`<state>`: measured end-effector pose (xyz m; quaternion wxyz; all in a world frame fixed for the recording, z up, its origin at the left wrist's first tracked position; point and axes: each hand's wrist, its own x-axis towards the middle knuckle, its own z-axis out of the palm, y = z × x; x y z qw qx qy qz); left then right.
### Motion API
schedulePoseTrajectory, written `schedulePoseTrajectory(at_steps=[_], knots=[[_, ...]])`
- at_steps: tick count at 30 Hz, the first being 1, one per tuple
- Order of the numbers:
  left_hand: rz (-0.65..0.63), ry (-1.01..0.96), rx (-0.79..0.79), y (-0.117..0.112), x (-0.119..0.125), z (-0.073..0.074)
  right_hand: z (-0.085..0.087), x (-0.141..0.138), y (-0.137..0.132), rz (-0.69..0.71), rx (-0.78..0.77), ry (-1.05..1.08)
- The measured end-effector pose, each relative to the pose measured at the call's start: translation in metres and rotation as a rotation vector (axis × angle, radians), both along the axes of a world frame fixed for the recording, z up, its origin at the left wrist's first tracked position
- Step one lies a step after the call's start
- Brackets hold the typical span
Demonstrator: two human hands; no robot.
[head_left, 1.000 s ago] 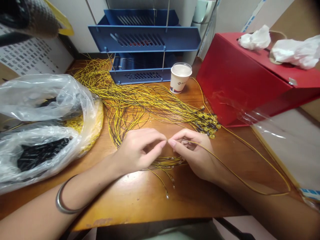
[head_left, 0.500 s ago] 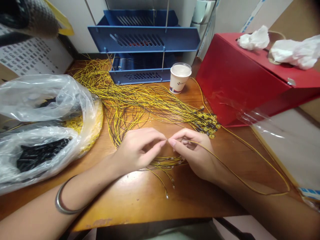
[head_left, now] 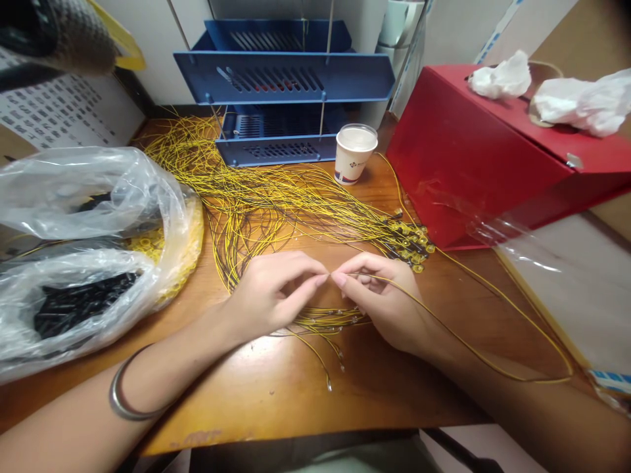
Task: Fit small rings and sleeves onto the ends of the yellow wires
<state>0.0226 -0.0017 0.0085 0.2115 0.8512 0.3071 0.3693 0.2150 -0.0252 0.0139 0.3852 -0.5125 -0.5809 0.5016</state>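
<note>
A thin yellow-and-black wire [head_left: 547, 381] is the centre of it all, its near end at the right hand [head_left: 392, 302], pinched there between thumb and index finger, and from that pinch it sweeps back over the right forearm, loops out to the right and turns away towards the far side! Up against those fingertips comes the left hand [head_left: 276, 292], thumb and index finger drawn together; whether it grips the wire's tip too, I can't tell, it's that tiny. Just below the two hands, partly hidden by them, a small bunch of wires [head_left: 330, 322] with pale, shiny ends lies on the wooden table [head_left: 246, 414]. Beyond both hands sprawls a big tangle of wires [head_left: 276, 197], running to a cluster of yellow-and-black end pieces [head_left: 409, 243] just past the right hand. Over to the left hand's left, a clear plastic bag [head_left: 123, 164] shows black pieces [head_left: 83, 302] inside. Further out, past the hands, blue trays [head_left: 286, 75] and a paper cup [head_left: 355, 157]; beyond the right hand, out to its right, a red box [head_left: 468, 151] topped with crumpled tissue [head_left: 503, 75].
</note>
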Motion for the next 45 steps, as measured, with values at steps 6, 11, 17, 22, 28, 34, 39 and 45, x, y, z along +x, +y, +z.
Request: schedulePoseTrajectory(at_steps=[6,11,17,22,28,34,39,45], knots=[[0.039,-0.019,-0.087,-0.0017,0.001,-0.0006,-0.0051,-0.0011,0.0014,-0.001,-0.003,0.024],[0.072,-0.027,-0.183,-0.0038,0.0028,-0.0018,-0.0075,-0.0009,-0.0011,0.01,0.038,-0.013],[0.07,-0.047,-0.323,-0.0054,0.0048,-0.0012,-0.005,-0.0013,-0.0045,0.011,0.093,-0.1],[0.075,-0.137,-0.638,-0.0051,0.0071,-0.0017,-0.0052,-0.0011,-0.0022,0.024,0.061,-0.024],[0.077,-0.18,-0.66,-0.0036,0.0068,-0.0007,-0.0023,-0.0018,0.0015,0.011,-0.021,0.003],[0.058,-0.193,-0.494,-0.0043,0.0023,0.0011,-0.0012,-0.001,-0.0014,0.057,0.016,0.011],[-0.051,-0.152,-0.296,-0.0038,0.002,0.0022,-0.0014,-0.0011,-0.0032,0.059,0.052,-0.02],[0.003,-0.174,-0.19,-0.0032,0.0037,0.0026,-0.0005,-0.0014,-0.003,0.052,0.057,-0.072]])
